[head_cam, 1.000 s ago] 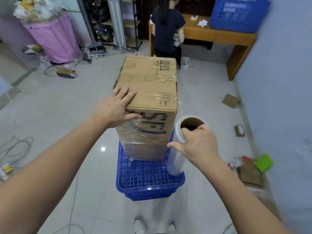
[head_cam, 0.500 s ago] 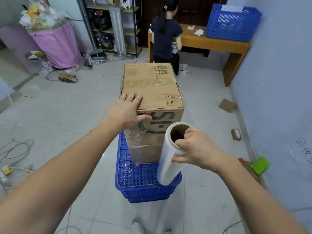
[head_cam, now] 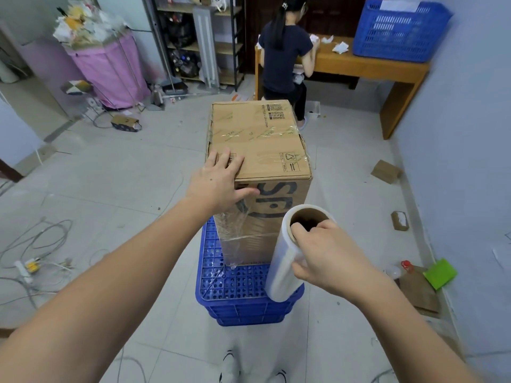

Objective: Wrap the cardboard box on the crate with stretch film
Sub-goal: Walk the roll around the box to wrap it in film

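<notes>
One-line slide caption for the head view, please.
Left hand steadies cardboard box on blue crate; right hand grips stretch film roll.

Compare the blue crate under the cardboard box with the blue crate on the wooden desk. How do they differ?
The blue crate under the cardboard box sits on the floor upside down, perforated base up, and carries the cardboard box. The blue crate on the wooden desk stands upright with its opening up, something white showing inside, and its slotted walls visible. The floor crate looks lower. Both are blue perforated plastic.
</notes>
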`<state>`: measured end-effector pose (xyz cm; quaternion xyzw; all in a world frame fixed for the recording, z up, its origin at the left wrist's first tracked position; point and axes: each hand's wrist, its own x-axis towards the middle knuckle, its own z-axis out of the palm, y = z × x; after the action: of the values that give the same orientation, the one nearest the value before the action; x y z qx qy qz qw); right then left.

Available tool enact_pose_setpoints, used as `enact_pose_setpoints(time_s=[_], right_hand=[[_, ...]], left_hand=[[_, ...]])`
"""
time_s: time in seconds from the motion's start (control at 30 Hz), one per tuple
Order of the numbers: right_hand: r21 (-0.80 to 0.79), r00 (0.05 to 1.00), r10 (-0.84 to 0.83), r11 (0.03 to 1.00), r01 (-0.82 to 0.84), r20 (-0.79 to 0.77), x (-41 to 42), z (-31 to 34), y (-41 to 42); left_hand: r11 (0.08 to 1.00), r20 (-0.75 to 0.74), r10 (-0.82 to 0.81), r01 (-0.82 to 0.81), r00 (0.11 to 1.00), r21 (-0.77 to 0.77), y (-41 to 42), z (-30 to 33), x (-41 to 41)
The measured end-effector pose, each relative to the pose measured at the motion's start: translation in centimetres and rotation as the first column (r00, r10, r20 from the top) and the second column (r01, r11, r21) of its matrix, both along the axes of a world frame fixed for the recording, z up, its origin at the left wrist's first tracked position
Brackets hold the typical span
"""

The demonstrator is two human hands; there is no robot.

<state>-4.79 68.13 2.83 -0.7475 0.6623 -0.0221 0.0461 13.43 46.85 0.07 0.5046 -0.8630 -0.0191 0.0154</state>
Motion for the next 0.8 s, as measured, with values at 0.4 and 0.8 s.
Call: enact_pose_setpoints(time_s=[0.4, 0.8], right_hand=[[-0.081, 0.906, -0.418, 0.903, 0.423, 0.067, 5.5, 0.2, 0.5], [-0.208, 0.723, -0.689, 0.715, 0.667, -0.047, 7.8, -1.8, -3.3]], left_hand=[[0.947, 0.058, -0.312, 0.316, 0.948, -0.061, -3.1, 1.0, 4.3], [0.643, 0.071, -0.757, 0.76, 0.65, -0.098, -8.3, 0.2, 7.0]])
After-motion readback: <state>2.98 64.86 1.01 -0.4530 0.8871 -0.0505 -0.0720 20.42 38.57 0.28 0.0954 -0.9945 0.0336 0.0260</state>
